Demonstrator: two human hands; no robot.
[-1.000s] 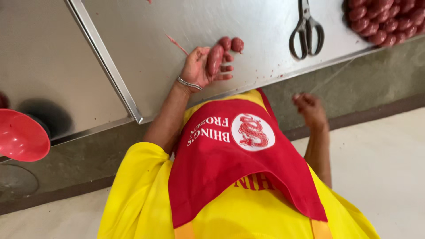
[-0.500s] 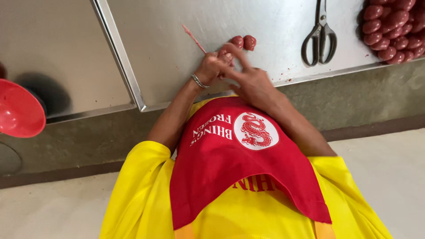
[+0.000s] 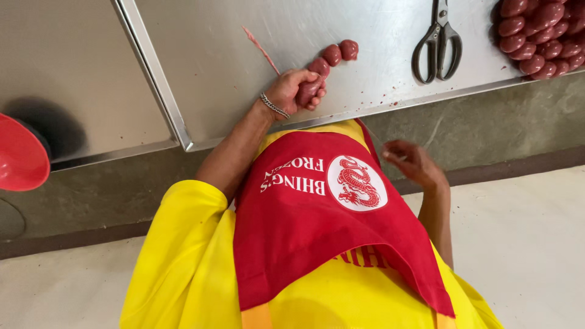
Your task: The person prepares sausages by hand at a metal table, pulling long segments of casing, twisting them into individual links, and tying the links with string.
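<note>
Sausage links (image 3: 332,56), dark red and joined in a short chain, lie on the steel table (image 3: 365,36), and the near end of that chain sits inside the person's left hand (image 3: 297,90). That hand is clenched around the end link, fingers curled over it, with a metal bracelet (image 3: 274,105) on the wrist just behind. 3 more links trail away from the fist across the table. A thin pinkish string (image 3: 261,47) runs off from the same fist in the other direction, lying flat on the steel.

The right hand (image 3: 413,163) hangs off the table, below its front edge and well apart from the links; its fingers are loosely curled and I cannot tell whether it pinches anything.

Scissors (image 3: 436,44) lie closed on the table beyond the chain, and past them a heap of finished sausages (image 3: 539,36) fills the table's far corner. A red bowl (image 3: 21,155) sits off the table's other end. The person wears a yellow shirt and a red apron (image 3: 317,225).
</note>
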